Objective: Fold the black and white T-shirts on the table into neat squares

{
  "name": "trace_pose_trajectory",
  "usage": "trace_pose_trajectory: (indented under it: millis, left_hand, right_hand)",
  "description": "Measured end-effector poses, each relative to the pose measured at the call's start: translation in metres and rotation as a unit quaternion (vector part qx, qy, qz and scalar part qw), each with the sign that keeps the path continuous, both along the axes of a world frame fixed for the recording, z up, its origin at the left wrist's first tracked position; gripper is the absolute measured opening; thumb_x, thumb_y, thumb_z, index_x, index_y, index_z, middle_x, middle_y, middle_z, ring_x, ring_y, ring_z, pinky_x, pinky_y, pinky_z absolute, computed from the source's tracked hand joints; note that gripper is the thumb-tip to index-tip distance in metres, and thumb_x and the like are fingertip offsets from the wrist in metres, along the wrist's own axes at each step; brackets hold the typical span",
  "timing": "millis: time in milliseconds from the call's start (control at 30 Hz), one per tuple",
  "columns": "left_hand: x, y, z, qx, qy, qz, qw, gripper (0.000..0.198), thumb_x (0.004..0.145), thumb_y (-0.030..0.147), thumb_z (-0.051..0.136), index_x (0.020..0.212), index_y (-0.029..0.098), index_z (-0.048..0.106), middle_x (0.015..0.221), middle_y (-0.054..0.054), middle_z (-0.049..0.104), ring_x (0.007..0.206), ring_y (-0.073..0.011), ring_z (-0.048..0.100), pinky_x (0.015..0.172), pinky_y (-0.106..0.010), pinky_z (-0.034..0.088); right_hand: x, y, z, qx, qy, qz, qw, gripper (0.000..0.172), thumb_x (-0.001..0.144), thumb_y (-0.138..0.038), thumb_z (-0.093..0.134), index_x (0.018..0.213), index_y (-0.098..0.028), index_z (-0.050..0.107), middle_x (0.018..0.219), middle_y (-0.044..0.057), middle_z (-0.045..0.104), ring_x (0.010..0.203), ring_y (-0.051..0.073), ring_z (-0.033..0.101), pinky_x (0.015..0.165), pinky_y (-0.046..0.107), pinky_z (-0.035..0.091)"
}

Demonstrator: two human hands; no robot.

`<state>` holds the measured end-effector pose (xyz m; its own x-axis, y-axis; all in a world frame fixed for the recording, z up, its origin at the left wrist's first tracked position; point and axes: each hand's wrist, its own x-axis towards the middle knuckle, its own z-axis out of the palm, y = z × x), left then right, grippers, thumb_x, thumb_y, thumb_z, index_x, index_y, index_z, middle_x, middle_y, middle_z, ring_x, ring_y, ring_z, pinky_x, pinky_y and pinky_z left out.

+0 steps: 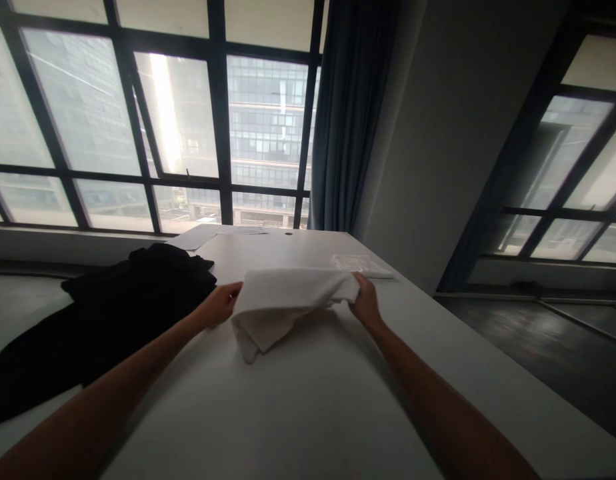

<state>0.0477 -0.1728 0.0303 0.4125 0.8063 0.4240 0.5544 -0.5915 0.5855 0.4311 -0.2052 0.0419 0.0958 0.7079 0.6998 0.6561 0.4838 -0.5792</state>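
Observation:
A folded white cloth [293, 290] is held up over the white table [288, 420], its front layers hanging loose at the lower left. My left hand [222, 304] is closed at the cloth's left edge, with the fingertips partly tucked behind it. At the opposite end, my right hand [367, 300] pinches the right corner, where the fabric bunches a little. Whether the cloth is a garment cannot be made out. Just beyond my right hand lies a clear plastic bag [361, 265], flat on the table.
A heap of black fabric [123, 313] covers the table's left side, near my left forearm. White paper sheets [195, 237] lie at the far left end. Behind the table are large windows [268, 133], a dark blue curtain [345, 127] and a grey wall [438, 133].

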Motion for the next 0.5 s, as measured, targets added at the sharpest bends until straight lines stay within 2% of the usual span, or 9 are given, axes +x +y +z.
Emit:
trace_pose_trajectory:
  millis: [67,133,200,233,300,367,433,500]
  left_hand:
    - [-0.008,-0.002,0.011,0.073,0.008,0.075,0.995,0.031,0.090,0.038,0.050,0.097,0.014,0.069,0.082,-0.004,0.067,0.081,-0.0215,0.061,0.078,-0.033,0.049]
    - [-0.014,-0.003,0.021,0.154,0.010,0.143,0.978,0.034,0.089,0.039,0.046,0.097,0.015,0.069,0.088,-0.006,0.068,0.088,-0.0231,0.061,0.084,-0.034,0.047]
    - [-0.016,-0.003,0.026,0.194,0.009,0.177,0.965,0.037,0.090,0.039,0.043,0.099,0.015,0.069,0.096,-0.009,0.067,0.097,-0.0245,0.059,0.090,-0.035,0.046]
    - [-0.017,-0.003,0.026,0.200,0.012,0.189,0.961,0.038,0.091,0.038,0.041,0.101,0.016,0.069,0.098,-0.009,0.067,0.099,-0.0246,0.059,0.092,-0.035,0.045]
    - [-0.019,-0.002,0.022,0.197,0.029,0.213,0.957,0.040,0.092,0.040,0.039,0.104,0.016,0.069,0.101,-0.009,0.066,0.102,-0.0250,0.057,0.096,-0.037,0.044]
    - [-0.022,-0.001,0.014,0.168,0.072,0.220,0.958,0.042,0.090,0.045,0.042,0.109,0.018,0.068,0.107,-0.010,0.065,0.107,-0.0275,0.056,0.098,-0.039,0.042]
    - [-0.027,-0.001,0.003,0.099,0.132,0.184,0.969,0.055,0.081,0.055,0.056,0.122,0.019,0.063,0.118,-0.011,0.063,0.112,-0.0307,0.056,0.098,-0.040,0.043]
    - [-0.031,-0.002,-0.007,0.021,0.185,0.135,0.973,0.084,0.063,0.058,0.074,0.135,0.021,0.054,0.125,-0.011,0.062,0.113,-0.0324,0.058,0.095,-0.038,0.046]
  right_hand:
    - [0.033,0.008,0.005,0.030,0.063,-0.095,0.993,0.022,0.072,-0.026,0.056,0.091,-0.017,0.063,0.096,0.012,0.071,0.092,0.026,0.064,0.084,0.035,0.050]
    - [0.057,0.014,0.003,0.050,0.150,-0.143,0.977,0.031,0.078,-0.035,0.055,0.101,-0.015,0.062,0.106,0.016,0.069,0.100,0.027,0.064,0.089,0.038,0.049]
    - [0.067,0.018,-0.003,0.017,0.205,-0.116,0.972,0.040,0.085,-0.045,0.051,0.109,-0.014,0.061,0.107,0.016,0.070,0.101,0.026,0.066,0.090,0.040,0.050]
    - [0.068,0.019,-0.008,-0.028,0.199,-0.082,0.976,0.043,0.086,-0.048,0.050,0.110,-0.015,0.062,0.104,0.015,0.071,0.099,0.026,0.067,0.089,0.040,0.051]
    - [0.064,0.019,-0.018,-0.146,0.105,-0.006,0.984,0.044,0.084,-0.053,0.057,0.107,-0.016,0.066,0.101,0.013,0.073,0.098,0.027,0.068,0.089,0.042,0.052]
    - [0.058,0.017,-0.027,-0.236,-0.029,0.038,0.971,0.050,0.074,-0.053,0.070,0.109,-0.017,0.070,0.111,0.014,0.071,0.105,0.030,0.066,0.095,0.043,0.049]
    - [0.053,0.014,-0.036,-0.281,-0.126,0.060,0.949,0.078,0.059,-0.051,0.082,0.127,-0.019,0.063,0.132,0.015,0.061,0.119,0.032,0.058,0.103,0.044,0.044]
    - [0.049,0.011,-0.042,-0.302,-0.172,0.059,0.936,0.111,0.044,-0.046,0.089,0.144,-0.020,0.048,0.146,0.016,0.049,0.129,0.033,0.050,0.107,0.043,0.040]
